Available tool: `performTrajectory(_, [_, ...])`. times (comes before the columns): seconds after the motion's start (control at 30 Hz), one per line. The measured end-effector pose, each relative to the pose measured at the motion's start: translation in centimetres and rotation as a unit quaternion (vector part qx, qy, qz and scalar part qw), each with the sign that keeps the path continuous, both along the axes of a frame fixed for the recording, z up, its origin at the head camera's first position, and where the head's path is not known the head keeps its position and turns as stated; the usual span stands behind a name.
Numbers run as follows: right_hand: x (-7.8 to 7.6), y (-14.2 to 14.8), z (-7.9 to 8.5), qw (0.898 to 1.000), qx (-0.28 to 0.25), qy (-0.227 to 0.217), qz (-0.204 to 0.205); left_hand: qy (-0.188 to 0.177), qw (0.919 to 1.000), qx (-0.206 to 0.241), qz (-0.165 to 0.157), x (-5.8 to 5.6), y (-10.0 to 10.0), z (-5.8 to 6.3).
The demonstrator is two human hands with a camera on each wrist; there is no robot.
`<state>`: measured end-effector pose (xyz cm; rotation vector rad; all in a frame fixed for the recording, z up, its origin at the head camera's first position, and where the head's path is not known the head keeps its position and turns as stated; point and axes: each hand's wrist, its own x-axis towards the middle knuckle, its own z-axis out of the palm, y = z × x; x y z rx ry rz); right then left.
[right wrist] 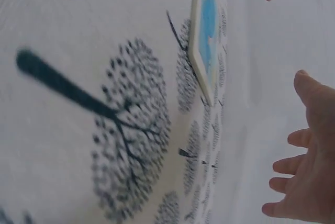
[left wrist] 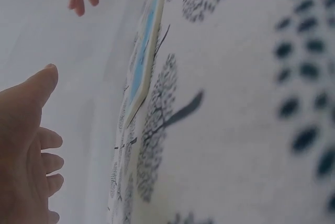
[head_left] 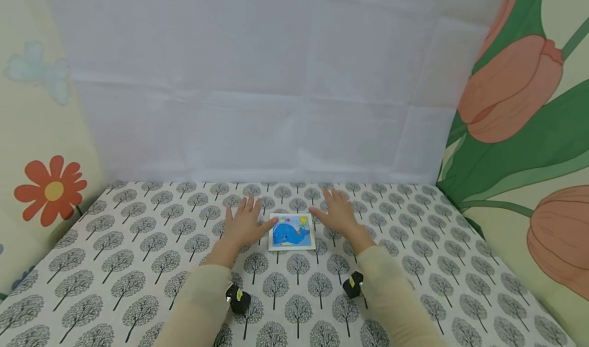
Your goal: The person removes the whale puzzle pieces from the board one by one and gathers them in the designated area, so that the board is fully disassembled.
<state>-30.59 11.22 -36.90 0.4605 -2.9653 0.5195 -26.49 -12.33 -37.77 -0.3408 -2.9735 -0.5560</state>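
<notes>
A flat, square picture board (head_left: 292, 233) with a pale rim lies face up on the table, showing a blue whale and a small yellow sun. My left hand (head_left: 243, 224) is held at its left, fingers spread and pointing away, the thumb overlapping the board's left edge in the head view. On the other side, my right hand (head_left: 339, 215) mirrors it, with its thumb near the upper right corner. Both wrist views show the hands raised over the cloth, beside the board, with nothing in them. The left hand's fingers (left wrist: 51, 164) and the right hand's fingers (right wrist: 285, 166) are loosely extended.
A white cloth (head_left: 299, 308) printed with dark trees covers the table. Behind it hangs a creased white sheet (head_left: 257, 91). Walls with painted flowers (head_left: 54, 191) flank the table on both sides. A small black device (head_left: 239, 300) sits at each wrist.
</notes>
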Motion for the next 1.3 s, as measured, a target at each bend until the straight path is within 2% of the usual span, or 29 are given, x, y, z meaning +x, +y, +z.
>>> performTrajectory(0.1, [-0.1, -0.4, -0.6, 0.999, -0.042, 0.003, 0.008, 0.017, 0.9998, 0.009, -0.006, -0.2, 0.7, -0.5])
performTrajectory(0.2, [-0.2, -0.8, -1.2, 0.995, -0.096, -0.012, 0.011, 0.034, 0.9993, 0.011, -0.013, -0.4, 1.3, -1.0])
performTrajectory(0.37, [-0.5, -1.4, -2.1, 0.988, -0.15, -0.042, 0.0, 0.051, 0.9979, 0.011, -0.04, -0.8, 2.0, -1.6])
performTrajectory(0.5, [-0.6, -1.7, -2.7, 0.985, -0.164, -0.046, -0.001, 0.046, 0.997, 0.027, -0.056, -0.8, 2.2, -2.1])
performTrajectory(0.7, [-0.9, -1.7, -4.0, 0.982, -0.185, -0.049, -0.005, 0.027, 0.9961, 0.057, -0.062, -0.8, 1.9, -3.5])
performTrajectory(0.87, [-1.0, -1.9, -4.8, 0.979, -0.199, -0.032, -0.02, 0.033, 0.9928, 0.083, -0.08, -0.8, 1.7, -4.8])
performTrajectory(0.97, [-1.0, -2.1, -5.1, 0.98, -0.197, -0.017, -0.025, 0.048, 0.9917, 0.08, -0.088, -0.8, 1.6, -5.2])
performTrajectory(1.17, [-0.9, -2.4, -5.7, 0.98, -0.195, 0.009, -0.036, 0.054, 0.9922, 0.06, -0.095, -0.6, 1.6, -5.6])
performTrajectory(1.3, [-0.9, -2.4, -6.1, 0.98, -0.189, 0.054, -0.025, 0.059, 0.9921, 0.043, -0.102, -0.6, 1.7, -5.6])
